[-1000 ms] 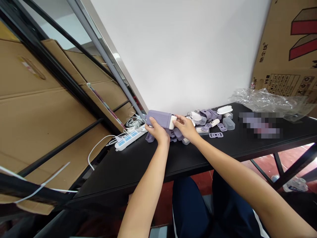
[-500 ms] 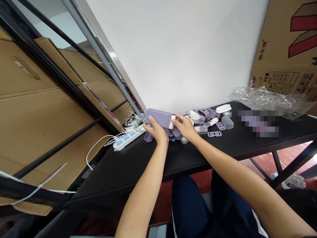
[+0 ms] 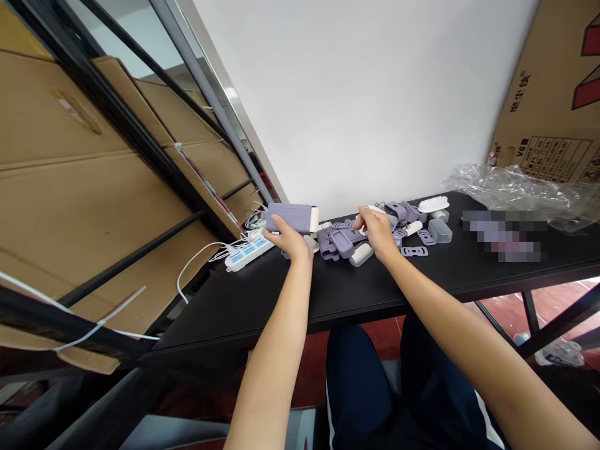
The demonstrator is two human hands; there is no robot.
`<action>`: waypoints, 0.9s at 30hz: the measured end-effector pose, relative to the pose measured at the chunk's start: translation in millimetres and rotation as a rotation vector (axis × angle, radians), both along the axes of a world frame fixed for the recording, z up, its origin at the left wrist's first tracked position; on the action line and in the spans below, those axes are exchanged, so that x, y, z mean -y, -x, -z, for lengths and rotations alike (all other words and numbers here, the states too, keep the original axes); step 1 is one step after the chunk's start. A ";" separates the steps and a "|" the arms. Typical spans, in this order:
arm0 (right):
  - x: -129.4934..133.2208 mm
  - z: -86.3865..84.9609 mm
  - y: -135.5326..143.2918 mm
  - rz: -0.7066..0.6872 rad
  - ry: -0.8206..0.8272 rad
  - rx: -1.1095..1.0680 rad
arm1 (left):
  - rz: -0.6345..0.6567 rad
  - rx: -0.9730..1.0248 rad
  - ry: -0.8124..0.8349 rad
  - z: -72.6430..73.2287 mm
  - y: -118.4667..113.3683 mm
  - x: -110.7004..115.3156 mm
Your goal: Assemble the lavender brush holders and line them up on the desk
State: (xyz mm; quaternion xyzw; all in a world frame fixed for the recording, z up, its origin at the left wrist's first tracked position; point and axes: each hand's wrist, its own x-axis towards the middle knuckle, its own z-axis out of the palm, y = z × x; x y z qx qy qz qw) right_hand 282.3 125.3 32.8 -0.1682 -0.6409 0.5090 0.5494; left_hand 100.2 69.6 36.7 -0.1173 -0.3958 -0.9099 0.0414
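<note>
My left hand [image 3: 287,237] grips a ribbed purple case [image 3: 289,217] with a white end, held just above the black table [image 3: 375,287] near its far left. My right hand [image 3: 377,230] is apart from the case and reaches into a pile of purple and white plastic parts [image 3: 349,240]; its fingertips touch a small part at the top of the pile. Whether they grip it is unclear. More purple clips and small clear and white lids [image 3: 434,219] lie to the right of that hand.
A white power strip [image 3: 247,252] with tangled white cables lies left of the case. Crumpled clear plastic wrap [image 3: 520,190] and a large cardboard box [image 3: 553,112] are at the far right. Flat cardboard sheets on a black rack [image 3: 103,206] stand along the left.
My right hand has let go of the case's white end and moved right to the pile of parts. My left hand has carried the case slightly left.
</note>
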 end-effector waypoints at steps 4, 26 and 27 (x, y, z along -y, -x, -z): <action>-0.6 2.6 -3.3 0.121 -0.125 0.206 | 0.024 0.122 -0.004 -0.8 17.6 7.2; 11.3 30.4 5.7 0.483 -0.709 0.922 | 0.127 0.444 -0.169 -2.5 72.5 37.7; 11.5 31.1 5.9 0.491 -0.712 0.914 | 0.173 0.467 -0.193 -1.3 74.1 38.3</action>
